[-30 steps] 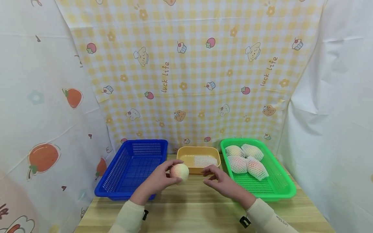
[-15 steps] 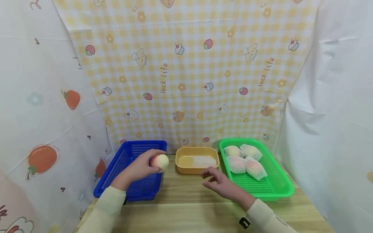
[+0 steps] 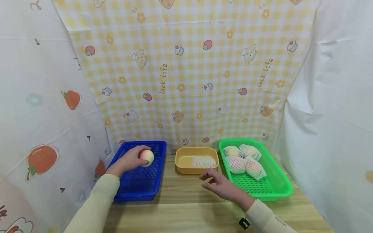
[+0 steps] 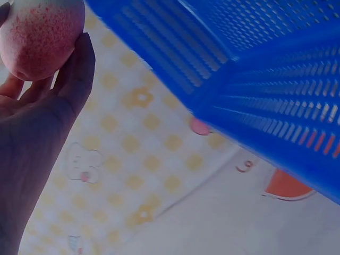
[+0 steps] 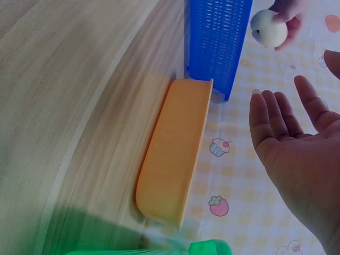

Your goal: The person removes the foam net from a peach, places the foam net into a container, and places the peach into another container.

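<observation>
My left hand grips a peach, pale cream with a red-speckled blush, over the blue basket. In the left wrist view the peach sits between thumb and fingers, above the level of the basket's rim. The right wrist view shows that same peach held higher than the blue basket's side. My right hand hovers above the table with relaxed, slightly bent fingers and nothing in them. It is nearest the yellow tray and the green basket.
White foam net sleeves lie in the yellow tray, between the two baskets. Several peaches in foam nets sit in the back left of the green basket. A checkered curtain hangs right behind the wooden table.
My left hand has carried the peach leftward, from in front of the yellow tray to over the blue basket. My right hand has stayed nearly in place.
</observation>
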Demonstrator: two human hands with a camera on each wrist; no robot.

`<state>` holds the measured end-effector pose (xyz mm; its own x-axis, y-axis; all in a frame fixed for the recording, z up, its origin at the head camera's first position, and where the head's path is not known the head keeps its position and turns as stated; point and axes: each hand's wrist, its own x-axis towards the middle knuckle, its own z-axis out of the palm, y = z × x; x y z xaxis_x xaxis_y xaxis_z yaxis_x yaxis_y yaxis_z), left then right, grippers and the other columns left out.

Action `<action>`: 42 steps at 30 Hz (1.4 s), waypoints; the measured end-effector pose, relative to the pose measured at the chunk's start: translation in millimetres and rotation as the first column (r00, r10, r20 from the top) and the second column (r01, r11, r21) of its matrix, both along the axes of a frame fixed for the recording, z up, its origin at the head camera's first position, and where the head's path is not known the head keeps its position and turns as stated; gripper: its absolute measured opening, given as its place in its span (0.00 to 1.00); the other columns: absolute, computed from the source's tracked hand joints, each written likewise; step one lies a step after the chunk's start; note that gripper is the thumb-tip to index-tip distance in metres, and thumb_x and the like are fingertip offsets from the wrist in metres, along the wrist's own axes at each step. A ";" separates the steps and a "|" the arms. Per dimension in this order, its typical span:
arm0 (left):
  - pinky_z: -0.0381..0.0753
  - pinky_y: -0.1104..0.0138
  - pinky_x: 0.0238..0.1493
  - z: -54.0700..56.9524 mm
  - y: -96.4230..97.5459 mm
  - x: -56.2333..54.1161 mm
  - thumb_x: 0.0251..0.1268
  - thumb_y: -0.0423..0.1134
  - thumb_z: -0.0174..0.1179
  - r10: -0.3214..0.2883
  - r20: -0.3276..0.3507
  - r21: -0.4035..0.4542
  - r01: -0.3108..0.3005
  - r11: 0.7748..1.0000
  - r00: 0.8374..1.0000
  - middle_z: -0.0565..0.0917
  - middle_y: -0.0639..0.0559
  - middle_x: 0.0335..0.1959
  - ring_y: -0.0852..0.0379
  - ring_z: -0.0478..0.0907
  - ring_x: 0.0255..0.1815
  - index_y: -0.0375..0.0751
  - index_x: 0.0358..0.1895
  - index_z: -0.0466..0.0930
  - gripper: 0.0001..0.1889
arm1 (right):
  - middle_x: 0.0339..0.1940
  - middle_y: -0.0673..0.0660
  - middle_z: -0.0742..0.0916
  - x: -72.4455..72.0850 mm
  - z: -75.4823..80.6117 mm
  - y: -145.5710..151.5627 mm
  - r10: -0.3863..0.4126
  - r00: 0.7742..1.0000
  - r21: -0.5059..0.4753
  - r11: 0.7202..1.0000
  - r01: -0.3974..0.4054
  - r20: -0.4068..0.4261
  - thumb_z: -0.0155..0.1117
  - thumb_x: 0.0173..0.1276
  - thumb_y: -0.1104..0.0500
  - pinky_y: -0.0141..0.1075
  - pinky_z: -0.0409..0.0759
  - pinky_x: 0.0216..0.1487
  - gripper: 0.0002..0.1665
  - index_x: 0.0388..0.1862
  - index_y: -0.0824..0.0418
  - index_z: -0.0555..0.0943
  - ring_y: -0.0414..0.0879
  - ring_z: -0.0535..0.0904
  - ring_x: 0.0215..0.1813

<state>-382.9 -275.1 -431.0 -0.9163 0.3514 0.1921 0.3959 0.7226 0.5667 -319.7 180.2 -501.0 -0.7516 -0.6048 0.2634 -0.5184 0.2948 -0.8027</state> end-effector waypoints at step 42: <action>0.80 0.35 0.57 -38.1 -55.8 -82.9 0.62 0.42 0.72 0.357 -0.090 -0.226 -0.368 0.902 0.930 0.84 0.22 0.54 0.25 0.83 0.52 0.19 0.63 0.78 0.33 | 0.60 0.56 0.85 11.7 -5.9 8.7 -0.001 1.000 0.004 1.000 0.001 0.028 0.65 0.87 0.53 0.43 0.83 0.61 0.11 0.60 0.55 0.81 0.57 0.82 0.63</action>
